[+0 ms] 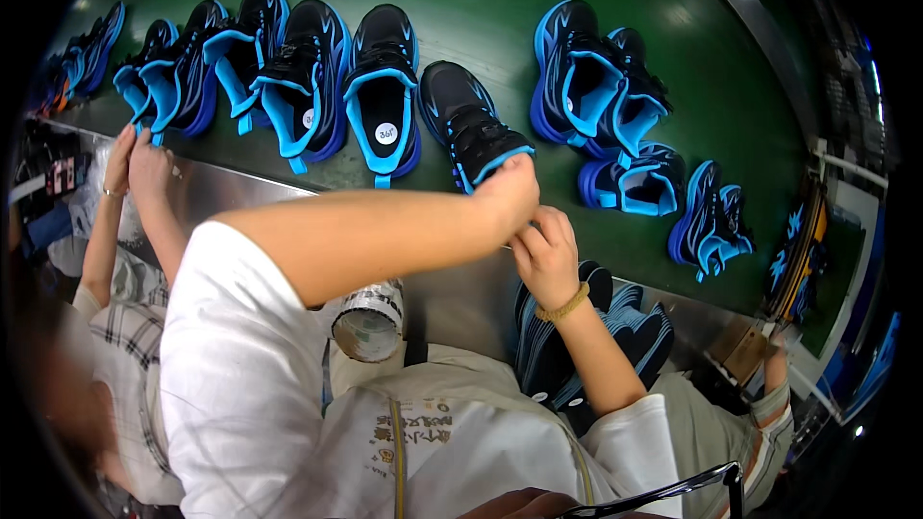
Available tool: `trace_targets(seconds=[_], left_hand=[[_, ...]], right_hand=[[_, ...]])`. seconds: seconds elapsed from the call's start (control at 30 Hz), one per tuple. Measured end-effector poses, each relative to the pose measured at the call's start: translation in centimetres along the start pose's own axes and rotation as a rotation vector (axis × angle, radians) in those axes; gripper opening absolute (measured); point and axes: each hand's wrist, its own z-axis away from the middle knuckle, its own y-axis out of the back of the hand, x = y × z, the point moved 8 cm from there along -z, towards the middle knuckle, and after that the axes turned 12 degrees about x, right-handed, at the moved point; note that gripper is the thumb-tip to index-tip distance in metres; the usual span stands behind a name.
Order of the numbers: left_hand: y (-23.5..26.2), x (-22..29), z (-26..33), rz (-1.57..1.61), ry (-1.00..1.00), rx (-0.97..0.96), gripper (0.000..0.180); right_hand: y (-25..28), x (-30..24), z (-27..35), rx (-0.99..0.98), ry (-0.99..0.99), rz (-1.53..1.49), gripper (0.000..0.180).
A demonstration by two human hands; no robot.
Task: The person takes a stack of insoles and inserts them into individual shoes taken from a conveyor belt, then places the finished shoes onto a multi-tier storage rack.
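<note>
A black sneaker (460,113) with bright blue lining lies at the near edge of the green work surface, toe pointing away. My left hand (511,194) is closed at its heel collar, the forearm crossing from the left. Just below and to the right, my right hand (546,252), with a woven band on the wrist, has its fingers pinched together close to the left hand. Whatever the right fingers hold is hidden. Beside this shoe on the left stands another black sneaker (383,34), its insole showing a round white sticker.
More sneakers (317,38) line the green surface (471,0) to the left, with others (567,34) at right. Dark striped insoles (635,327) are stacked below my right arm. A foil-wrapped cylinder (370,327) stands near my body. A co-worker's hands (149,168) touch shoes at left.
</note>
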Motion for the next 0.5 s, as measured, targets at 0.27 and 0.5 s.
trace_targets(seconds=[0.27, 0.5], left_hand=[[-3.6, -3.6, -0.5, 0.141, 0.113, 0.086, 0.013], [-2.9, -3.2, 0.6, -0.017, 0.137, 0.354, 0.010]], right_hand=[[-0.3, 1.0, 0.1, 0.054, -0.068, -0.084, 0.018], [-0.3, 1.3, 0.4, 0.061, -0.095, -0.127, 0.018]])
